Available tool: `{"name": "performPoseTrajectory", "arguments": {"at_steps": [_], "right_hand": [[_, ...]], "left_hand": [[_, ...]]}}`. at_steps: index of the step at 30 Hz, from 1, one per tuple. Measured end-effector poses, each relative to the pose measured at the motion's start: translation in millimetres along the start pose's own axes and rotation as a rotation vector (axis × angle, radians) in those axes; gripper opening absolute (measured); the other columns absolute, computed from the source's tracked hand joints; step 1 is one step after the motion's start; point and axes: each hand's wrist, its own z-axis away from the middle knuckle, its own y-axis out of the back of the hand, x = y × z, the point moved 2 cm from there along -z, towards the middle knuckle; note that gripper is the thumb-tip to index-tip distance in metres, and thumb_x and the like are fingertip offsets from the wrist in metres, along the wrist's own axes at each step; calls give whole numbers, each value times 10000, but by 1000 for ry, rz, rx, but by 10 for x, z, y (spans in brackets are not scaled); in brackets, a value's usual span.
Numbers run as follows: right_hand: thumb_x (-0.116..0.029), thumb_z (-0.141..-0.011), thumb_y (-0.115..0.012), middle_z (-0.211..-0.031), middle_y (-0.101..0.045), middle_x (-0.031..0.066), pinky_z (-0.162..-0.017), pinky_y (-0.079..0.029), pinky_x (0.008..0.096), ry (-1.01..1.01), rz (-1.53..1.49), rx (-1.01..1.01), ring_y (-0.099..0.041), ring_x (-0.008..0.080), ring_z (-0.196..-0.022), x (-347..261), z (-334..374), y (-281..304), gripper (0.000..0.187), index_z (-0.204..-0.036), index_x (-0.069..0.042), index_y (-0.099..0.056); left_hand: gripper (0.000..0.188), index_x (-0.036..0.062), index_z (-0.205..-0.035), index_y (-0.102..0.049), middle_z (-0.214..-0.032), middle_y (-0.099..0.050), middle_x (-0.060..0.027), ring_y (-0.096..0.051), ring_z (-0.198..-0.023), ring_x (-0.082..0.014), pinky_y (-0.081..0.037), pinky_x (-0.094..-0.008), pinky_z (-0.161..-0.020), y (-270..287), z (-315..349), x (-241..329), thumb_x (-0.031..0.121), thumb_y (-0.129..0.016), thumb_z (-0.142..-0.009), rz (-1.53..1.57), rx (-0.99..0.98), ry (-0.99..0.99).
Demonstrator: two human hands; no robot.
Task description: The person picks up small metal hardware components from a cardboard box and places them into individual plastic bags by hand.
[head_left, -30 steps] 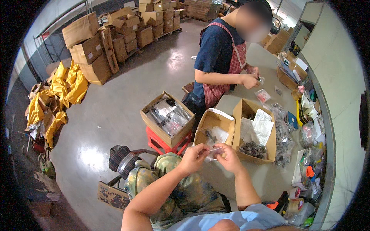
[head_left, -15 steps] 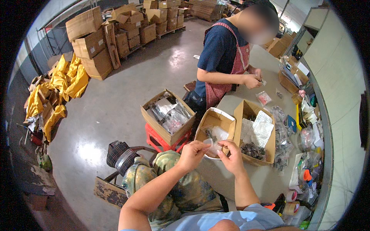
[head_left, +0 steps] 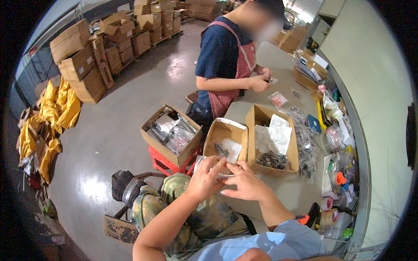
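Both of my hands meet over the near end of a small open carton [head_left: 237,134]. My left hand [head_left: 205,178] has its fingers bent inward; a pale edge shows beside it, and what it grips is hidden. My right hand [head_left: 248,182] has fingers apart, its fingertips close to the left hand's, with nothing visible in it. Inside the small carton lie a clear plastic bag [head_left: 234,150] and some small dark parts [head_left: 221,150]. To its right stands a larger carton [head_left: 251,135] with paper sheets [head_left: 279,132] and a heap of dark parts [head_left: 274,162].
A carton of bagged parts [head_left: 161,149] rests on a red stool [head_left: 157,160] to the left. Across the table a co-worker [head_left: 220,54] in a checked apron handles a small item. Clear bags [head_left: 305,139], tape rolls [head_left: 326,202] and clutter line the right side.
The view has shifted, so the scene sits further left. My hands, which pinched a small clear bag between them, have come together; the right fingers have spread and the bag is hidden.
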Motion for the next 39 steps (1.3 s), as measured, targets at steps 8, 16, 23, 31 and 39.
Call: {"name": "performPoseTrajectory", "arguments": {"at_steps": [8, 16, 23, 31, 39], "right_hand": [[-403, -786, -633, -977, -553, 184, -766, -468, 418, -158, -250, -394, -572, 354, -870, 49, 134, -226, 412, -952, -26, -619], [-185, -860, -550, -783, -667, 102, -619, -481, 337, -730, -438, 283, -617, 198, -671, 1489, 313, 225, 198, -829, -14, -646], [-12, -645, -496, -884, -604, 274, -691, -465, 420, -758, 111, -592, -600, 373, -810, 3103, 580, -906, 252, -840, 95, -614], [-130, -669, -598, -639, -551, 221, -572, -421, 400, -647, -209, -232, -545, 271, -599, 2619, 461, -305, 218, -719, 76, -552], [-131, -877, -525, -662, -488, 37, -531, -432, 333, -622, -1301, 446, -503, 146, -582, 2876, 291, -180, 113, -796, -57, -498]], "left_hand": [[553, 35, -1143, -457, -949, -584, -157, -577, -933, -348, -453, -429, -832, -300, 157, -3, 117, -691, -648, 173, -462, 36], [610, 60, -1197, -429, -855, -617, -104, -618, -696, -221, -495, -326, -627, -339, 93, -83, 121, -727, -669, 457, -517, 389], [631, 59, -1207, -407, -834, -616, -68, -564, -629, -110, -482, -251, -588, -406, -11, -156, 107, -761, -686, 573, -420, 364], [592, 71, -1193, -455, -869, -602, -40, -559, -687, -106, -473, -253, -593, -402, -28, -200, 77, -760, -686, 549, -467, 464], [619, 48, -1220, -419, -877, -629, -71, -581, -688, -105, -496, -255, -619, -527, -19, -318, 119, -756, -704, 616, -445, 438]]}}
